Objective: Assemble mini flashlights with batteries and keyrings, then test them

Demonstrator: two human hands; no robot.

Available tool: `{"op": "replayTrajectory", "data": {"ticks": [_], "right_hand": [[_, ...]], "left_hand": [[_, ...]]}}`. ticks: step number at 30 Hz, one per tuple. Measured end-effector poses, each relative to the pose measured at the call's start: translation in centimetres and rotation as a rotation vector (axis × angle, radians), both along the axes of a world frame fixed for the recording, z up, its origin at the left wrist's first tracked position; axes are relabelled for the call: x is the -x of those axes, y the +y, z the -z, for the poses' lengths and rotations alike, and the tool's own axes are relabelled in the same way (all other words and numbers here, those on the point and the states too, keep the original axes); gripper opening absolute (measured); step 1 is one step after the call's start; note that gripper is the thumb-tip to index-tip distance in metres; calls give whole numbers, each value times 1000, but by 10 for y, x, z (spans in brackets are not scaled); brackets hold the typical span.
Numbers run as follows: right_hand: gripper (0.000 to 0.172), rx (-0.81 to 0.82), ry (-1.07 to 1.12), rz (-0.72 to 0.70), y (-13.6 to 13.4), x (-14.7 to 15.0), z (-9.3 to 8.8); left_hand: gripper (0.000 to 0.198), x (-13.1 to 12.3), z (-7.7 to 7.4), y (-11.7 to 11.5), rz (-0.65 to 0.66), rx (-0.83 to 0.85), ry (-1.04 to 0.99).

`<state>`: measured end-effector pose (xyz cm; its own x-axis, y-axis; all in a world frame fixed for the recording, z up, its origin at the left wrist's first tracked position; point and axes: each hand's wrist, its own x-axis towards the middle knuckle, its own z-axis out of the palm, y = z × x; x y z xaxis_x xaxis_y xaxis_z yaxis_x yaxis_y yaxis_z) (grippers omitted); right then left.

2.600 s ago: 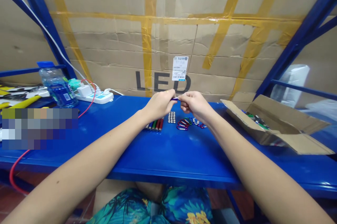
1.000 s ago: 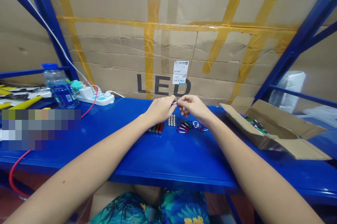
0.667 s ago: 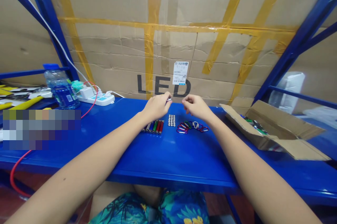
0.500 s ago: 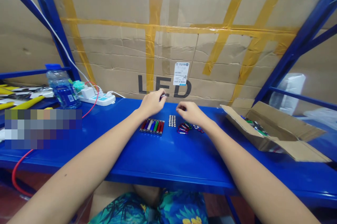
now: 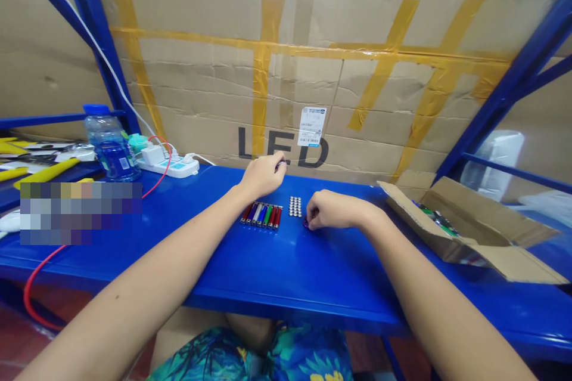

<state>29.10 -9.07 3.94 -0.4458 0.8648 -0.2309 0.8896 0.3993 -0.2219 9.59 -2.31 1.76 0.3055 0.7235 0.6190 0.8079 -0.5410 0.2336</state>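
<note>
My left hand [image 5: 263, 174] is held over the back of the blue table, its fingers curled shut round something small with a shiny purplish end, too hidden to name. Lower and to the right, my right hand [image 5: 333, 209] is down at the tabletop, fingertips pinched at a purple-red carabiner [image 5: 306, 222]; the hand covers the other carabiners. Between the hands, small silver button cells [image 5: 295, 206] stand in tidy rows. Left of them lies a row of small metal flashlights [image 5: 261, 216] in red, blue, silver and green, side by side.
An open cardboard box [image 5: 469, 229] with small coloured items stands at the right. On the left are a power strip [image 5: 174, 167], a bottle [image 5: 111, 145] of blue liquid, a red cable and yellow-handled tools [image 5: 49, 173]. A taped cardboard sheet [image 5: 201, 89] walls off the back.
My right hand has come down onto the carabiners and now covers them. My left hand stays nearly in place, still closed. The view has shifted slightly.
</note>
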Motion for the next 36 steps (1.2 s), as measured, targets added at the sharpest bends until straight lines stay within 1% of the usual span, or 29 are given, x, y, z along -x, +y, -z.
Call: {"op": "replayTrajectory", "data": {"ticks": [7,10,12,14,16,17,20,21,23,27,30,33,36], "right_hand": [[10,-40,-145,-64,-5,15,9],[8,-17,-124,-87,-8,15,9],[5,-5,-1,-100,-7,11,5],[4,-70,199,-112,-4,2,-1],[6,-120,408,-110,1,-9,-6],[7,-95,510,-97,4,-14,-7],[17,136,779,-70,13,-25,-6],[21,204,837,-67,15,-28,-4],[27,270,907,-67,20,-31,1],[27,300,1064,-58,28,-32,10],[26,309,1223,18,31,-28,12],[27,251,1312,125,32,-20,13],[28,165,1350,177,33,-13,16]], "left_hand": [[23,-3,5,2,76,-12,24],[22,-3,6,2,101,-17,22],[21,-3,6,0,127,-25,5],[18,-5,5,-2,178,-26,-22],[16,-9,5,-6,257,-15,-60],[15,-12,5,-8,302,-4,-79],[15,-20,6,-15,428,33,-123],[15,-23,7,-17,462,44,-132],[14,-26,8,-19,507,55,-146],[11,-26,7,-17,501,47,-160],[10,-26,7,-15,464,27,-163],[8,-26,9,-15,431,10,-153],[8,-27,10,-16,401,-7,-143]]}}
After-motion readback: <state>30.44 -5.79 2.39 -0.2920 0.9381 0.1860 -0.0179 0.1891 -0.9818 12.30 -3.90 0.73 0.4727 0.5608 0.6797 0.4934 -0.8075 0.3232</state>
